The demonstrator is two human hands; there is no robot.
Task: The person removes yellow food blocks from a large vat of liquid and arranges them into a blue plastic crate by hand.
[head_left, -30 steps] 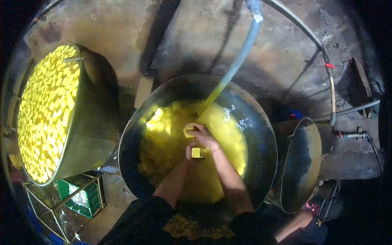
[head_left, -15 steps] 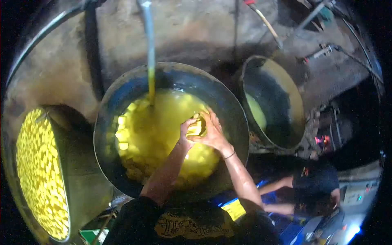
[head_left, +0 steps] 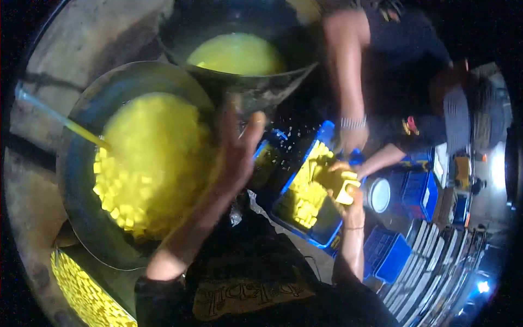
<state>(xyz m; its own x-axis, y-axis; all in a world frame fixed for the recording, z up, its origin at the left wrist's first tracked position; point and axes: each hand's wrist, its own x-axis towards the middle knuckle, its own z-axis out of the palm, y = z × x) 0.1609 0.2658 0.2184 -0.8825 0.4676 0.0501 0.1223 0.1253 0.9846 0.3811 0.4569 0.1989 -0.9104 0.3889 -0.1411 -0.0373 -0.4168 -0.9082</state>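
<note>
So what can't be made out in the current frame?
All in the head view:
- Left hand: its fingers are smeared by motion blur.
- Yellow pieces in the right hand: its fingers partly cover them, so no sure count.
- Bottom of the large pan: hidden by cloudy yellow liquid.
- Container of cubes, lower left: cut off by the picture's edge.

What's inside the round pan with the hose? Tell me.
Yellow blocks and cloudy yellow liquid, with the hose dipping in. The bottom of the pan is hidden underneath.
</note>
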